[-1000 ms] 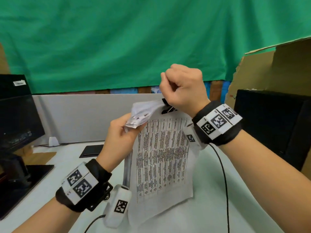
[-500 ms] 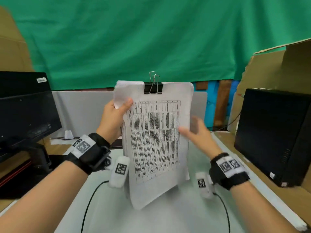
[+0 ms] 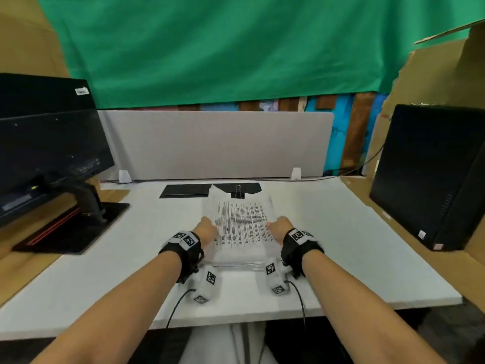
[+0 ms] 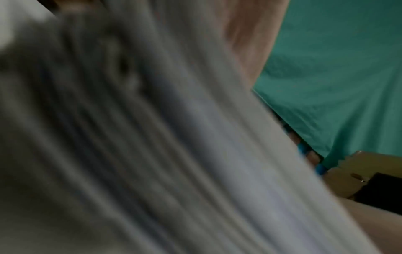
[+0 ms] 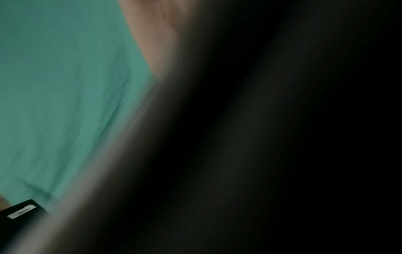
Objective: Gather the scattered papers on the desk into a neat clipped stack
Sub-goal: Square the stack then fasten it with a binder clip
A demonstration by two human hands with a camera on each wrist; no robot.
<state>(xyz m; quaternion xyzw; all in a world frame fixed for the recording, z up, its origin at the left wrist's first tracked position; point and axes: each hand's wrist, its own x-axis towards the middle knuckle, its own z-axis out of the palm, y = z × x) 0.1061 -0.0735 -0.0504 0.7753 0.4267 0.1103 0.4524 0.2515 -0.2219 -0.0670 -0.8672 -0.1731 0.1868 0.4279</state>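
Observation:
The paper stack (image 3: 241, 227), its top sheet a printed table, lies lengthwise on the white desk (image 3: 341, 245) in front of me. A black binder clip (image 3: 237, 193) bites its far edge. My left hand (image 3: 207, 228) grips the stack's left edge and my right hand (image 3: 279, 227) grips its right edge, with the fingers curled and mostly hidden under the sheets. The left wrist view is filled by the blurred sheet edges of the paper stack (image 4: 174, 154). The right wrist view is mostly dark, and little shows beyond a strip of palm.
A black monitor (image 3: 47, 143) on its stand base (image 3: 78, 227) occupies the left side. A black computer tower (image 3: 433, 174) stands at the right. A flat black pad (image 3: 183, 191) lies just beyond the stack, before the grey divider (image 3: 215, 145).
The clipped stack went from upright in the air down to flat on the desk. My right hand, which had let go of the clip, now holds the right edge.

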